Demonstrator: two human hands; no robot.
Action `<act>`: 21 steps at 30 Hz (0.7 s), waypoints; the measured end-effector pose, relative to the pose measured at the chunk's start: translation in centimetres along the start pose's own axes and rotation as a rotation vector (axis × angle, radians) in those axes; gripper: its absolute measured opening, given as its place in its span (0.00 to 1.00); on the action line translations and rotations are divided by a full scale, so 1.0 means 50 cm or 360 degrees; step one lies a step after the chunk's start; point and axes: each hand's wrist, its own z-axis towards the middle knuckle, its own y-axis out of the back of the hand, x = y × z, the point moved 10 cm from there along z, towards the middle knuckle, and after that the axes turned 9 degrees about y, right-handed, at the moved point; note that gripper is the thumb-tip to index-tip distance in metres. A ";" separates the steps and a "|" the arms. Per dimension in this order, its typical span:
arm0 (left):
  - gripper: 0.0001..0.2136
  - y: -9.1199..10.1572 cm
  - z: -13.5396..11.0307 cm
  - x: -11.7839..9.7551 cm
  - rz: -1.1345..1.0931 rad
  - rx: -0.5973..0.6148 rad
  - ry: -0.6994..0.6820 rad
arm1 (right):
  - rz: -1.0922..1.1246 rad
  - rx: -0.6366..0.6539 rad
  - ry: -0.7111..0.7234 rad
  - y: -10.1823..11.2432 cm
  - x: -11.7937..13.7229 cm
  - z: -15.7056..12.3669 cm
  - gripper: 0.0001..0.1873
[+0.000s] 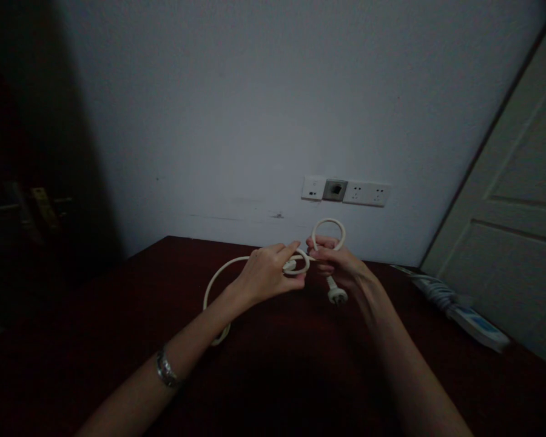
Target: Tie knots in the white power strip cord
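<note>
A white power cord (pixel 216 282) runs between my hands above the dark red table. My left hand (pixel 268 270) is closed on one stretch of it, with a small loop standing out between thumb and fingers. From under that wrist a longer bend of cord hangs to the left. My right hand (pixel 341 261) pinches another part, where a round loop rises above the fingers. Below the right hand hangs the cord's plug (pixel 337 295), its prong end facing me. The palm sides of both hands are partly hidden.
Behind the table (pixel 164 273) stands a pale wall with a row of sockets (pixel 367 193). At the right lies a white power strip (pixel 477 325) with its cable bundled, near a pale panelled door (pixel 523 243). A dark door with a handle (pixel 45 206) is at the left.
</note>
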 end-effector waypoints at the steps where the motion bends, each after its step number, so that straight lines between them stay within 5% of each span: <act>1: 0.23 -0.002 -0.001 -0.002 -0.0014 0.0000 -0.0001 | 0.0010 0.0030 -0.0013 -0.007 -0.006 0.003 0.13; 8: 0.23 -0.001 -0.003 0.003 -0.0127 -0.0110 -0.0026 | 0.0051 0.0065 -0.0063 -0.021 -0.024 0.011 0.12; 12: 0.21 0.017 0.002 0.017 -0.0213 -0.0183 -0.0050 | 0.0014 0.0078 -0.0067 0.005 -0.018 -0.003 0.22; 15: 0.19 0.033 0.008 0.033 -0.0257 -0.0186 -0.0039 | -0.0207 0.0025 -0.0023 0.054 -0.003 -0.015 0.23; 21: 0.20 0.035 0.019 0.067 -0.0195 -0.0050 0.0055 | -0.1205 -0.0281 -0.0067 0.203 0.031 -0.037 0.18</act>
